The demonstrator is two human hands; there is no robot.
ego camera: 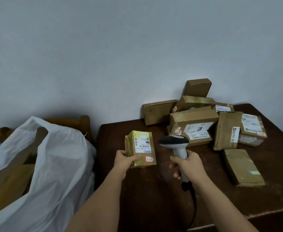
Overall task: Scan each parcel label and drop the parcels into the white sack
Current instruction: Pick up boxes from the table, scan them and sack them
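Just below the frame's centre, the left hand (126, 160) grips a small tape-wrapped parcel (140, 149) by its near end, long axis running up the frame, label (142, 143) facing up. Close to its right, the right hand (187, 164) is wrapped around the grip of a corded barcode scanner (174, 143), its head turned toward the label. A scan seems imminent. At left, nearest the left hand, the white sack (60, 158) gapes open, boxes visible inside. More parcels (204, 121) are heaped at the dark wooden table's (154, 195) far right, against a plain pale wall (104, 56).
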